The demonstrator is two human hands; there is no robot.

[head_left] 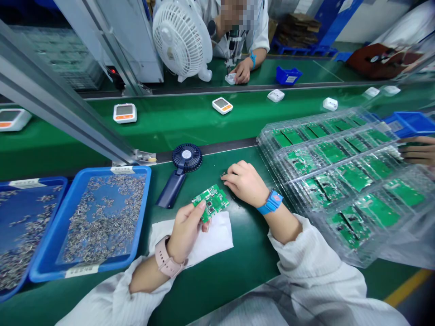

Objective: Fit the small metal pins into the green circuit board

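My left hand (pixel 186 226) grips a green circuit board (pixel 211 202) by its near edge, thumb on top, above a folded white cloth or paper (pixel 217 233) on the green bench. To the right of the board, my right hand (pixel 246 181) has its thumb and fingers pinched together close to the bench top. Small dark metal bits show at those fingertips, too small to make out. A blue wrist strap (pixel 271 202) circles my right wrist. Stacked clear plastic trays (pixel 295 181) with green boards in their pockets stand right of my right hand.
Blue trays (pixel 144 213) of small metal parts stand at the left. A dark handheld fan (pixel 173 181) lies ahead. Beyond, white devices (pixel 125 113) sit on a green belt (pixel 176 122). A co-worker's hand (pixel 243 71) works across it; another person's hand (pixel 419 149) touches the stacked trays.
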